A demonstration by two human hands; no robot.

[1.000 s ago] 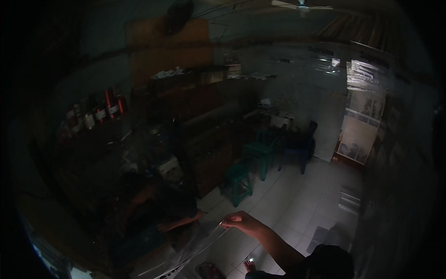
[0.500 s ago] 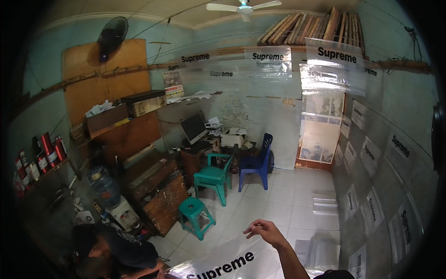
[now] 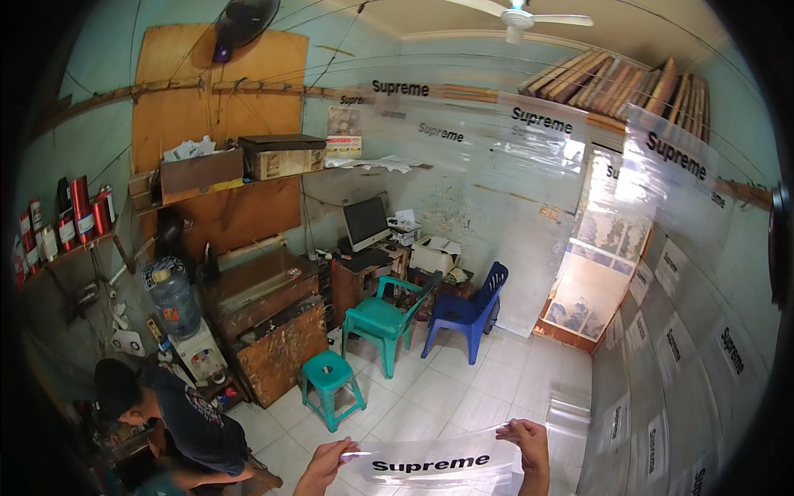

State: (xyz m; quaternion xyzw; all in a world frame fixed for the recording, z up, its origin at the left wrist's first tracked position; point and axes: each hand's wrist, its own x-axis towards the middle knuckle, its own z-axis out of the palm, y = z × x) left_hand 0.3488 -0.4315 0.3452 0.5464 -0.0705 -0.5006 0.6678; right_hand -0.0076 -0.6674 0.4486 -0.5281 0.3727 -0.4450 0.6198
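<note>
Between my two hands, low in the middle of the view, stretches a clear plastic sheet (image 3: 413, 478) with bold black lettering across it. My left hand (image 3: 331, 457) pinches its left end, and the fingers are closed on the edge. At the upper right corner, my right hand (image 3: 527, 441) grips it between thumb and fingers. The sheet sags slightly, and its lower part runs toward the bottom edge of the view. Similar printed clear sheets (image 3: 542, 128) hang from lines overhead.
At the lower left a person in a dark shirt (image 3: 186, 413) bends forward. A green stool (image 3: 329, 369), green chair (image 3: 376, 322) and blue chair (image 3: 465, 318) stand ahead. More printed sheets (image 3: 674, 351) line the right wall. Clear sheets (image 3: 569, 412) lie on the tiled floor.
My left hand has come into clear view on the sheet's left end. My right hand has moved right and lower, and the sheet is now more level. The view has tilted and shifted.
</note>
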